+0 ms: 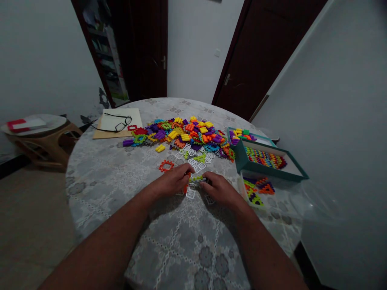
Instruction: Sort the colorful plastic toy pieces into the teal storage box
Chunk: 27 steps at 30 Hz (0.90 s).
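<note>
Over the near middle of the round table, my left hand [173, 181] and my right hand [218, 188] face each other with fingers closed. Between them is a yellow-green toothed building piece [196, 178], gripped at its two ends. An orange piece [185, 188] shows at the left fingertips; whether it is joined to the green one I cannot tell. White lattice pieces [190, 194] lie just below the hands, partly hidden by them. Beyond the left hand rests a red-orange toothed frame [166, 166], flat on the cloth.
A wide heap of colourful plastic pieces [181, 133] spans the table's far half. At right stand a teal box [272, 173] with rows of pieces, its lid-like tray [261, 139], and a clear container [244, 189]. Glasses [120, 126] lie on paper [133, 114] at left.
</note>
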{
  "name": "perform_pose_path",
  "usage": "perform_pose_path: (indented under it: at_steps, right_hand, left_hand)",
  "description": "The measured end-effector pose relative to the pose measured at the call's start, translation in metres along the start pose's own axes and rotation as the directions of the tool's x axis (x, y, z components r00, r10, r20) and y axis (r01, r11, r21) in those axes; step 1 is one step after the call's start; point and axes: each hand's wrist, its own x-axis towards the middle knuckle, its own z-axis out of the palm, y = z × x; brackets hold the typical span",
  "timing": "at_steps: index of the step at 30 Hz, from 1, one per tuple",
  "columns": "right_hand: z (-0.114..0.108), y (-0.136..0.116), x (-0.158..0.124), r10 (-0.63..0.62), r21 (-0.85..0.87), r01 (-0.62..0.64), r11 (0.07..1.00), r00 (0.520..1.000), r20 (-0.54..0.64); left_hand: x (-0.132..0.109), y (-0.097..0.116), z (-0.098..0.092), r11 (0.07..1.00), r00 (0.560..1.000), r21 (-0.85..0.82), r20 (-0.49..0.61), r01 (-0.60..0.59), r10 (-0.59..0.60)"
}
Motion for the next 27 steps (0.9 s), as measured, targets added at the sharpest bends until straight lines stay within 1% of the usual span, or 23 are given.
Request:
perform_pose_path:
  at_steps: [4,8,10,12,15,18,22,24,27]
  right_hand:
    - [-0.001,-0.002,0.000,-0.029,-0.062,0.031,0.998,0.999,0.029]
    - [-0.004,-0.002,-0.001,-0.028,-0.109,0.028,0.994,1.000,-0.003]
    - [-0.005,-0.002,-0.001,-0.021,-0.111,0.021,0.994,1.000,0.002]
    - [-0.004,-0.004,-0.001,-0.033,-0.104,0.035,0.994,0.999,0.029]
    - [0.003,-0.007,-0.001,-0.102,-0.125,0.109,0.986,0.993,0.065]
    - [0.012,-0.009,0.000,-0.155,-0.185,0.166,0.969,0.985,0.073]
    - [0.019,-0.005,0.000,-0.146,-0.247,0.161,0.956,0.986,0.078]
    - [0.020,-0.002,-0.001,-0.147,-0.257,0.159,0.953,0.987,0.067]
    - [0.021,0.001,-0.001,-0.147,-0.242,0.147,0.959,0.989,0.021]
  left_hand:
    - [0.002,0.005,0.001,0.998,0.988,-0.035,-0.143,0.053,-0.058]
    - [0.003,0.010,-0.001,0.996,0.959,-0.078,-0.275,0.048,-0.068]
    - [0.003,0.010,-0.003,0.996,0.944,-0.056,-0.320,0.062,-0.077]
    - [0.003,0.008,-0.003,0.995,0.938,-0.037,-0.332,0.092,-0.099]
    - [0.005,0.006,0.002,0.994,0.950,-0.058,-0.294,0.094,-0.107]
    - [0.007,0.005,0.009,0.994,0.974,-0.088,-0.207,0.072,-0.089]
    - [0.006,0.005,0.010,0.995,0.993,-0.075,-0.089,0.071,-0.077]
    - [0.004,0.004,0.007,0.993,0.998,-0.104,-0.049,0.046,-0.051]
    - [0.002,0.002,0.004,0.988,1.000,-0.154,0.016,-0.001,0.004]
